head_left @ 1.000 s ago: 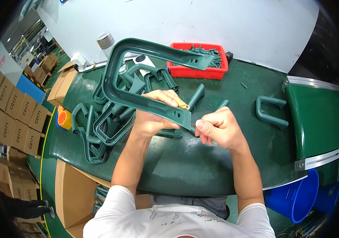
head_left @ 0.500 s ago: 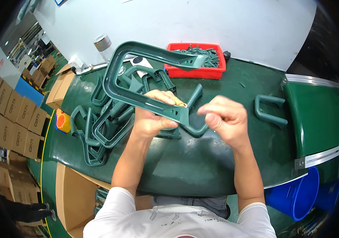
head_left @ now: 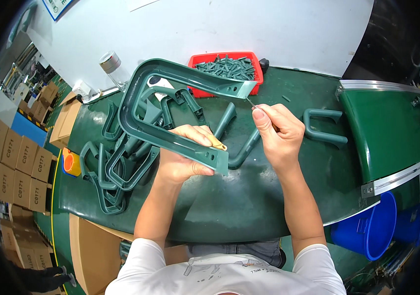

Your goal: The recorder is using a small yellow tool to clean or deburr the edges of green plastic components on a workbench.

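My left hand is closed round the near arm of a large green U-shaped plastic handle, its channelled side showing. A tan cover sits on one finger of that hand. Both flat ends of the handle have small holes and point right. In my right hand, a thin pointed tool is pinched; its tip is at or very close to the far end of the handle. Most of the tool is hidden in my fingers. Beyond my hands, another green handle rests on the table.
More green handles are piled at left. A red bin of small green pieces stands behind; a clear jar is left of it. One handle lies at right, near a metal-edged green panel. Blue buckets stand below.
My right hand has moved from beside the handle's near end up toward its far end, and the tool's tip now shows. My left hand keeps its hold; the whole view has shifted slightly.
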`<action>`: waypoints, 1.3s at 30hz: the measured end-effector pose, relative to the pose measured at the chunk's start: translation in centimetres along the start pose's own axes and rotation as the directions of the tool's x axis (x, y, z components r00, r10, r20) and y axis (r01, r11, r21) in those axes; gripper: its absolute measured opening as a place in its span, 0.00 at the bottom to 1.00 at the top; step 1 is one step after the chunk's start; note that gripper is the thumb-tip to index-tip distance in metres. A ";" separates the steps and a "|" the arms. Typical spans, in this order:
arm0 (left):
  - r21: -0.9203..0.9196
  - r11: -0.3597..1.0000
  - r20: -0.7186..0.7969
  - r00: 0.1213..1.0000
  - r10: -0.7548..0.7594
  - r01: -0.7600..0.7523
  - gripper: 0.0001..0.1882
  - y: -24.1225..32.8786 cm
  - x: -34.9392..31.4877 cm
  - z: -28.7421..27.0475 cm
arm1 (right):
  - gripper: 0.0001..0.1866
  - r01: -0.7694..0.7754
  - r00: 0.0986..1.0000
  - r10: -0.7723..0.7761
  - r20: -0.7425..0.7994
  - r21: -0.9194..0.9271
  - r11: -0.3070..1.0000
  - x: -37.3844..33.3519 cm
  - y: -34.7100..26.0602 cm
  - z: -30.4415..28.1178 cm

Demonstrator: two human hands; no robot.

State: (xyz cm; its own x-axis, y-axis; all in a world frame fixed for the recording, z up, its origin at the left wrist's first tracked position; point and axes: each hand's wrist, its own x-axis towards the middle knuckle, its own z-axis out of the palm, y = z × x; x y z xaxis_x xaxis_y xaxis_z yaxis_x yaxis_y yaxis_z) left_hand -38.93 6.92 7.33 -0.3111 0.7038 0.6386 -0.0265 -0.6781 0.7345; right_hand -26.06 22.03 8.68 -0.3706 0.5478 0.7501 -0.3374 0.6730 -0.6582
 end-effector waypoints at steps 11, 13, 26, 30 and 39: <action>-0.058 0.998 0.024 1.000 0.014 -0.013 0.26 -0.5 -0.3 0.5 | 0.07 0.048 0.997 -0.053 -0.060 -0.080 0.996 0.3 0.6 -0.6; -0.062 0.998 0.025 1.000 0.012 -0.010 0.26 -0.7 -0.4 0.6 | 0.08 0.032 0.994 -0.045 -0.104 -0.120 0.992 0.5 0.7 -0.7; -0.107 0.994 0.072 0.997 0.003 0.005 0.27 -0.9 -0.1 0.2 | 0.20 -0.573 0.820 0.479 0.314 0.429 0.698 2.2 -0.3 -3.8; -0.100 0.995 0.097 0.995 0.027 -0.018 0.27 -0.9 0.0 -0.2 | 0.19 -0.627 0.770 0.438 0.464 0.422 0.655 2.0 -1.4 -4.2; -0.095 0.995 0.106 0.994 0.013 -0.003 0.26 -0.6 0.1 0.0 | 0.19 -0.630 0.763 0.444 0.470 0.385 0.674 2.1 -1.6 -4.2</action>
State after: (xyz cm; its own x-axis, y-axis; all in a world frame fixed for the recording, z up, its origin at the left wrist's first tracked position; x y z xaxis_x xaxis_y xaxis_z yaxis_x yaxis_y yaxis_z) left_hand -38.95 7.37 6.95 -0.2088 0.7134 0.6689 -0.1160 -0.6972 0.7074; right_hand -22.68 24.17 11.56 -0.8391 0.4836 0.2493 -0.3273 -0.0827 -0.9413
